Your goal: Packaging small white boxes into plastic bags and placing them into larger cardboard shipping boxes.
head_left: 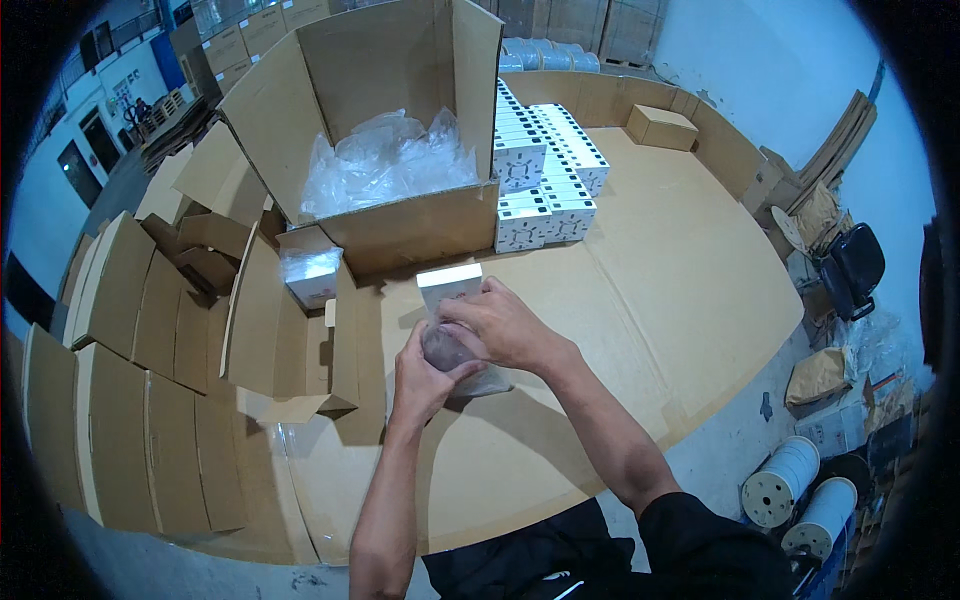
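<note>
Two bare hands work close together around a clear bag and a grey round thing at the near middle of the table.
The left hand is curled around the grey round thing, its thumb along the near side; the right hand is bent over the top, and I cannot tell what its partly hidden fingertips grip. The clear bag spreads out below the hands, and a small white box stands just beyond them. To the left, an open brown carton holds a plastic-wrapped white box. Behind, a big open carton is heaped with clear plastic bags, with stacked white boxes beside it on the cardboard-covered table. A small brown box sits at the far edge; two white spools are low on the right.
</note>
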Demonstrator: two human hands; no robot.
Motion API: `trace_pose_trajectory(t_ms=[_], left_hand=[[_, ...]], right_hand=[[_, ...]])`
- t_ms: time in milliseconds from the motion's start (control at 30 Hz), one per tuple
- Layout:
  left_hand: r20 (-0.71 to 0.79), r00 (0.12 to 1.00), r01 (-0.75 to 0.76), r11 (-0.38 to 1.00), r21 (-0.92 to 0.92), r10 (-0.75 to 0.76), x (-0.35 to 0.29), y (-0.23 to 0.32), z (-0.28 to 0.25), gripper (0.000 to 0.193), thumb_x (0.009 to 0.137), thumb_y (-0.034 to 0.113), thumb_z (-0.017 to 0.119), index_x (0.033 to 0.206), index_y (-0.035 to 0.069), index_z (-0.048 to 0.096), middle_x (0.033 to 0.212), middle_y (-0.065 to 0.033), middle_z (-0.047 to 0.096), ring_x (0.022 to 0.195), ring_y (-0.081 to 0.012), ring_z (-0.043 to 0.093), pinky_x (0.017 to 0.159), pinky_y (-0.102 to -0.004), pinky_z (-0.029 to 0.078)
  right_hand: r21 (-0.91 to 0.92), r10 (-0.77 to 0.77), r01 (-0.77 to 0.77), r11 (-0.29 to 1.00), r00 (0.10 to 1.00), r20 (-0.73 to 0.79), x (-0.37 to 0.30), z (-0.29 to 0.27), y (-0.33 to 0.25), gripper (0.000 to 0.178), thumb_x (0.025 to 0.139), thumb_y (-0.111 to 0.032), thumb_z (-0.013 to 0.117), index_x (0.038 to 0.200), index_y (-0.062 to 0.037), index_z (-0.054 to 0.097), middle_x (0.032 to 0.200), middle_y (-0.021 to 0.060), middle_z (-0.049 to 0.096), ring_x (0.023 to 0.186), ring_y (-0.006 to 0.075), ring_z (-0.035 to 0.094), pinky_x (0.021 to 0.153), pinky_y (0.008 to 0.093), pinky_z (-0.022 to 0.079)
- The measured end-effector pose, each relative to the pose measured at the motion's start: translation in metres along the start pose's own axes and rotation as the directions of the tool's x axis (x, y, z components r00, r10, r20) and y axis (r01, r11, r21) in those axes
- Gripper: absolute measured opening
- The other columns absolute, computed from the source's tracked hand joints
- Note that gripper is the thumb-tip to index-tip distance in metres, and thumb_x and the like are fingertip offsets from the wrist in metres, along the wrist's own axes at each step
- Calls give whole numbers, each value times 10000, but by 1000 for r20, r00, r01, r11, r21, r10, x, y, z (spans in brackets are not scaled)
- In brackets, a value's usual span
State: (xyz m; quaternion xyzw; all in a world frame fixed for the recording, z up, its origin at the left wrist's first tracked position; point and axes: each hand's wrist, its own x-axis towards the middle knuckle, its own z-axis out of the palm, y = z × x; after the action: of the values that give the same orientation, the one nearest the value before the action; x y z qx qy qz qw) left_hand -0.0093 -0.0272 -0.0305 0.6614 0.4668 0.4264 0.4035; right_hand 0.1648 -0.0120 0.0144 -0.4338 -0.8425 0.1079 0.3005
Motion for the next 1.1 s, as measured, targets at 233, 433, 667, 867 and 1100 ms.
trace_pose_trajectory(t_ms=[233,433,667,867,1100], left_hand=[[108,991,89,988,-124,-76,-1,-5,2,663,666,95,933,1233,30,595,1107,-129,730,1036,-225,699,910,-369,555],[69,995,76,991,-112,-68,2,-7,1,674,664,93,935,1242,36,594,1118,-130,730,1044,-211,696,922,-363,555],[58,998,24,989,-146,-16,4,-10,6,693,668,96,929,1263,14,585,1130,-130,715,1040,-212,685,952,-359,544],[82,995,75,962,-261,-55,5,-6,-4,729,655,69,931,1287,6,574,1180,-110,680,1094,-212,655,987,-364,525],[108,990,121,942,-313,-92,8,-8,-11,778,649,60,937,1321,18,547,1223,-100,661,1129,-202,636,1008,-359,514]], right_hand=[[42,79,-75,996,991,-106,5,2,-1,145,933,-249,692,966,-109,707,801,63,695,753,267,547,823,395,435],[137,96,-43,990,910,-403,1,-12,7,188,977,-227,632,970,-55,709,705,77,659,672,228,593,781,366,462],[700,472,-29,713,759,-449,-8,-3,51,253,1023,-94,492,1216,-17,636,975,49,688,873,103,600,788,286,477],[777,446,-185,602,885,-135,-13,6,66,374,943,31,564,1296,-58,651,1182,54,654,1001,107,602,889,259,510],[782,419,-206,588,905,-76,-10,19,62,440,872,83,606,1282,-65,662,1186,31,664,1058,125,603,893,281,514]])
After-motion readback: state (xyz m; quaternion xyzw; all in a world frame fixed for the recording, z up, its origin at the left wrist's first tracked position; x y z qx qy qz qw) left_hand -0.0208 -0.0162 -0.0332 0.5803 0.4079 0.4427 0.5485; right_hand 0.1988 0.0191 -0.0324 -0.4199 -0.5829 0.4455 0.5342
